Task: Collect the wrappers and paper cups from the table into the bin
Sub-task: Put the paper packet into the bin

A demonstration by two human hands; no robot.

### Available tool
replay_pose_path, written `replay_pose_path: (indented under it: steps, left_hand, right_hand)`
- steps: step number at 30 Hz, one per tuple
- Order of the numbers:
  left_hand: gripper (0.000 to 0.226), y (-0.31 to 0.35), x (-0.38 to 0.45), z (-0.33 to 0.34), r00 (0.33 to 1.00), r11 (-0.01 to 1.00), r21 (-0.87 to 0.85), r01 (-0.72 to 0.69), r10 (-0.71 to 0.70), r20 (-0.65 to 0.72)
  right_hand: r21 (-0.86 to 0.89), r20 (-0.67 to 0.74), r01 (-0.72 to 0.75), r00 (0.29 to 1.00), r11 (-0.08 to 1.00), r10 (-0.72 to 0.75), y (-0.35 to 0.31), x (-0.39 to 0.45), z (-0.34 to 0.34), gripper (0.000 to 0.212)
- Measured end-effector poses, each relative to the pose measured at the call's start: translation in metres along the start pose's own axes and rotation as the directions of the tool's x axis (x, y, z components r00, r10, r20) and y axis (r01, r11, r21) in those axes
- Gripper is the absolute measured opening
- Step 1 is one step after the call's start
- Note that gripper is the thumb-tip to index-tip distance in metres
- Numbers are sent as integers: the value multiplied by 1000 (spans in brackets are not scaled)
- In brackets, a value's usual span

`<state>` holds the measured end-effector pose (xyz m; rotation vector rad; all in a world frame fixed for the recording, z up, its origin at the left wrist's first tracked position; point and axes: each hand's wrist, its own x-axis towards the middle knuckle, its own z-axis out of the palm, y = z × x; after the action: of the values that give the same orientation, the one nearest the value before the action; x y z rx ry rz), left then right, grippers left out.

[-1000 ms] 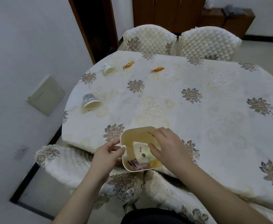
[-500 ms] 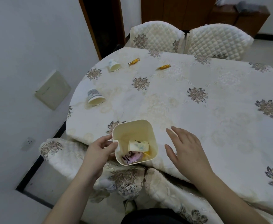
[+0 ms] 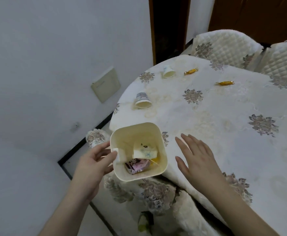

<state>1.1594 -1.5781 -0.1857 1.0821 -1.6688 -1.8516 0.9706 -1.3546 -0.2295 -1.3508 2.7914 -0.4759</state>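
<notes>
Wrappers and paper cups are split between bin and counter: the cream square plastic bin (image 3: 138, 151) sits at the near edge of the round counter under its cream floral cloth (image 3: 224, 133), and inside lie a flattened white paper cup with blue print (image 3: 145, 150), a pink-and-purple wrapper (image 3: 136, 166) and a scrap of yellow beneath. Two more paper cups lie on their sides, a blue-patterned one (image 3: 143, 101) nearer and a plain white one (image 3: 168, 72) farther back, with two orange twisted sweet wrappers (image 3: 190, 71) (image 3: 224, 83) well beyond. The left hand (image 3: 95, 162) pinches the bin's near-left rim, thumb inside the wall; the right hand (image 3: 197, 155) hovers empty, fingers spread, just beside the bin. The next pick is probably the blue-patterned cup, being closest. It would go best with the bin carried along toward the litter, the light cup taken gently by its rim so it does not roll off the nearby edge.
</notes>
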Motion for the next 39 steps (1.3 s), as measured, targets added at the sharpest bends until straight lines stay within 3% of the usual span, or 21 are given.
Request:
replay_pose_path:
  steps: [9, 16, 20, 28, 39]
  left_hand:
    - [24, 15, -12, -65, 974, 992, -99, -73, 50, -219]
    - [19, 38, 22, -120, 938, 986, -132, -106, 54, -344]
    - [23, 41, 45, -159, 918, 987, -115, -116, 63, -392]
    - [23, 9, 86, -245, 910, 991, -131, -8, -47, -412]
    - [26, -22, 142, -281, 851, 975, -220, 21, -133, -508]
  right_hand:
    - [28, 84, 217, 972, 976, -219, -63, 42, 20, 53]
    - [-5, 134, 330, 936, 944, -326, -129, 83, 33, 53]
    - [-1, 149, 361, 922, 933, -357, -165, 107, 39, 56]
    - [-16, 157, 404, 904, 915, -397, -239, 137, 64, 53]
    - [-4, 155, 443, 886, 896, -437, -288, 182, 91, 56]
